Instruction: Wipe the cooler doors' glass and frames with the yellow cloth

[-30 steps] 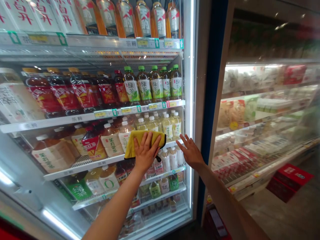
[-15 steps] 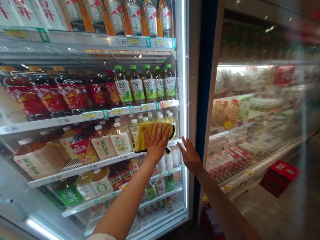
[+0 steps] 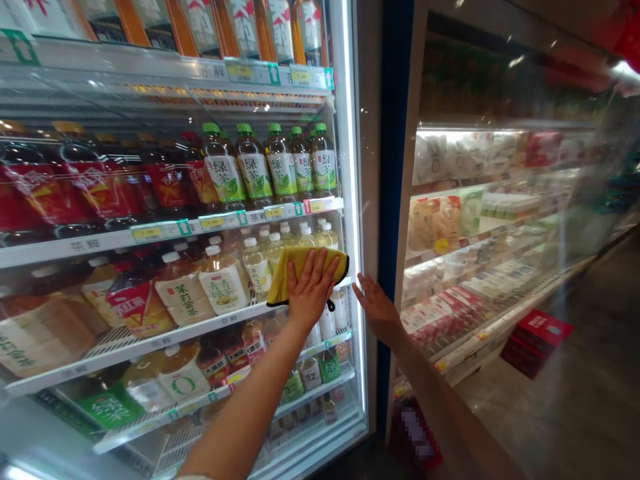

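Note:
My left hand (image 3: pixel 313 283) holds a yellow cloth (image 3: pixel 286 270) with dark edging flat against the glass of a drinks cooler, its fingers lying over the cloth. The cloth is in front of the shelf with white-capped bottles (image 3: pixel 223 283), near the lit right edge of the cooler (image 3: pixel 353 167). My right hand (image 3: pixel 377 307) is just right of that edge, fingers apart and holding nothing. Whether its fingertips touch the cooler frame cannot be made out.
Green-capped tea bottles (image 3: pixel 255 163) and red-labelled bottles (image 3: pixel 95 180) stand on the shelf above. A dark blue panel (image 3: pixel 395 133) divides the cooler from a lit open display (image 3: pixel 470 267) of packaged goods. A red box (image 3: pixel 535 340) appears at the lower right.
The view has turned right, so the shelves appear further left. My left hand and the cloth have slid right over the glass, nearer the cooler's edge. My right hand has moved right too.

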### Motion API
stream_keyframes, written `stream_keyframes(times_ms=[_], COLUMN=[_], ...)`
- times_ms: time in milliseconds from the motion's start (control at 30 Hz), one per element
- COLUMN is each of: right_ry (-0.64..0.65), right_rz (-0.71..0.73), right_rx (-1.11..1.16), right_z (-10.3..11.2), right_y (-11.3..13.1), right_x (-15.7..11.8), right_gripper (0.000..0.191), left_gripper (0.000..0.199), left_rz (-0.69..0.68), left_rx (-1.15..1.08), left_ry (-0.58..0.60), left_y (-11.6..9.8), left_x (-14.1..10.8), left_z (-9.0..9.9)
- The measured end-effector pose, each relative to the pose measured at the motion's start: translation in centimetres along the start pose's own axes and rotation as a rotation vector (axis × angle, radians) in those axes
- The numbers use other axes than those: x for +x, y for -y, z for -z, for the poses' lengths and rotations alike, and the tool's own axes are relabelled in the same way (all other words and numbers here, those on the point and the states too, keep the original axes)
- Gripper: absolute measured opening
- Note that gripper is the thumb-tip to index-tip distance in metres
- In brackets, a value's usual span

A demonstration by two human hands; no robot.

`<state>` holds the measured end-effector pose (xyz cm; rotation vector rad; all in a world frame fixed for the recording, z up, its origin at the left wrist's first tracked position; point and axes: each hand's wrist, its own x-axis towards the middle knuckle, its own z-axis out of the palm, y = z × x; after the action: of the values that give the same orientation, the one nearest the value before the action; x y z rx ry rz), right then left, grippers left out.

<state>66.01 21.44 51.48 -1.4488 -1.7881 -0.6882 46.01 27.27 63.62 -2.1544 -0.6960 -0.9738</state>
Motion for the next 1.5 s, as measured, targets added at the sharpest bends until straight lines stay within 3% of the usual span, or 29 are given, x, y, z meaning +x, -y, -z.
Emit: stream_keyframes(times_ms=[100,233,333,600,833,967,1067,1167,1333,1400,1500], right_ry=[-0.024,-0.045,-0.020,-0.050,-0.071,-0.088,-0.119,-0.157,-0.192,-0.194,-0.200], right_rz=[0.035,0.052,0.035,-0.049,-0.094,-0.119,-0.148,-0.174,-0.213,-0.212,-0.187], right_rx=[0.013,0.027,0.035,0.059,0.020,0.021,0.024,0.022,0.036,0.039,0.044], right_z=[0.0,0.0,0.4,2.3,2.6,3.2,3.8,4.1,4.5,4.8,5.1], right_y=[-0.3,-0.8,-1.1,-1.6,-1.9,-2.4,-2.7,-2.9,-2.9,-2.9,-2.8], right_x=[-0.2,-0.8,-1.0,0.1,-0.3,0.2,0.6,0.4,0.4,0.9,1.7], right_gripper=[0.074,0.073,0.073,0.085,0.080,0.079,0.079,0.079,0.078,0.077,0.078], left_gripper=[0.072,0.067,0.064,0.065,0.061,0.063,0.067,0.069,0.068,0.067,0.069], left_rz=[-0.021,-0.247,-0.293,-0.137,-0.358,-0.331,-0.209,-0.089,-0.224,-0.232,-0.138], left_rx=[0.007,0.035,0.026,0.027,0.038,-0.007,-0.065,-0.068,-0.065,-0.095,-0.114], left_ry=[-0.006,0.035,0.028,-0.049,0.046,0.040,0.002,-0.069,-0.054,-0.030,-0.046], left_y=[-1.1,-0.4,0.1,-2.6,-3.9,-4.6,-4.9,-5.3,-6.5,-6.6,-6.0], left_x=[0.1,-3.8,-5.3,2.1,-1.4,1.9,4.7,4.1,1.6,2.8,5.8], left_z=[-1.1,-1.6,-1.6,-2.6,-4.7,-5.0,-4.7,-4.9,-5.9,-5.8,-4.7])
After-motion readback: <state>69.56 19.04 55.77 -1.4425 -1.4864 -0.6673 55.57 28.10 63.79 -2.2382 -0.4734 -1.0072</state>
